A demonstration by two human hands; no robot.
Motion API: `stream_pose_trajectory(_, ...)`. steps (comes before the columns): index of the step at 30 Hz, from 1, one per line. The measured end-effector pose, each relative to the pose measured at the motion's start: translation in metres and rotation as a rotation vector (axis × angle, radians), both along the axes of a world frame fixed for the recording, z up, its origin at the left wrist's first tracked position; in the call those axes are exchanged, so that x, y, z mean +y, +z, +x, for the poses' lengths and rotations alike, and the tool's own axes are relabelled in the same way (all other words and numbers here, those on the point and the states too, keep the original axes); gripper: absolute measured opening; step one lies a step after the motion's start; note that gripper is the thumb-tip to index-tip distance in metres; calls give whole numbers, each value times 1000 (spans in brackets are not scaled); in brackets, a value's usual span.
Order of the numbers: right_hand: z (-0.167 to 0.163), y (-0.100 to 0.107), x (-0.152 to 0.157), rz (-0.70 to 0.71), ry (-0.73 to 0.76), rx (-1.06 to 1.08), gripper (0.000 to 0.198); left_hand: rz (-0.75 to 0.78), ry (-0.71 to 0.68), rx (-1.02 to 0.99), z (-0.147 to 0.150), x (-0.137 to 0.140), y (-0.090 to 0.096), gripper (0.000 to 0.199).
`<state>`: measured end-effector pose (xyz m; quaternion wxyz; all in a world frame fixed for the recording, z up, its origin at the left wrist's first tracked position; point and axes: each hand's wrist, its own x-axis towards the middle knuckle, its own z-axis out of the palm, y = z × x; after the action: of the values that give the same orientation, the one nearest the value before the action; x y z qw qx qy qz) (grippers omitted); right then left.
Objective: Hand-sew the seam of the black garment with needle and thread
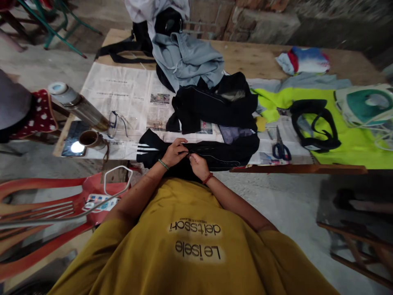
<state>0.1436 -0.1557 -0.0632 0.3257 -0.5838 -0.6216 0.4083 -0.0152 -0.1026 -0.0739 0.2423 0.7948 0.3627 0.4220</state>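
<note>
Taking your hands as the clock's centre, your left hand (174, 153), with a green bracelet, and your right hand (199, 166), with a red bracelet, meet over the black garment (229, 152). Both have fingers curled and fingertips drawn together, pinching the cloth; any small item between them cannot be made out. The garment lies along the near edge of the table (254, 53), its white-striped end at 9 o'clock, its body running to 3. Newspaper (123, 88) lies at 10 and 11. Glasses (112, 124) and a bottle (87, 110) stand at 10, a cup (92, 140) at 9 beside a phone (73, 137). Grey clothing (196, 61) is heaped at 12. Scissors (281, 150) lie at 3; an iron (365, 105) rests between 2 and 3 on yellow-green clothing (362, 147).
</note>
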Motion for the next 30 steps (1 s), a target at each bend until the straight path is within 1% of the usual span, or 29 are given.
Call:
stream_pose_trajectory(3, -1, -2, 0, -3, -19, -18, 30, 7, -43, 20, 0, 0, 3, 6)
stream_pose_trajectory(7, 0, -3, 1, -7, -24, -17, 29, -16, -77, 40, -1, -4, 12, 3)
stream_pose_trajectory(9, 0, -2, 1, -16, -22, -1, 29, -32, -48, -4, -2, -5, 16, 6)
stream_pose_trajectory(11, 0, -1, 2, -24, -25, 18, 30, -61, 33, -51, -3, -5, 17, 10)
stream_pose_trajectory(14, 0, 1, 2, -29, -26, 32, 32, -77, 125, -49, -3, -2, 14, 18)
stream_pose_trajectory(16, -1, 1, 1, -34, -29, 28, 32, -45, 125, -17, -2, 0, 9, 19)
stream_pose_trajectory(20, -1, 2, 1, -50, -31, 17, 32, -1, 120, -1, 0, 2, 2, 9)
stream_pose_trajectory(23, -1, 2, 1, -42, -26, 13, 32, -4, 118, -7, 0, 2, 3, 6)
stream_pose_trajectory(30, 0, 0, 1, -35, -11, 9, 31, -37, 86, -2, 0, -1, 8, 7)
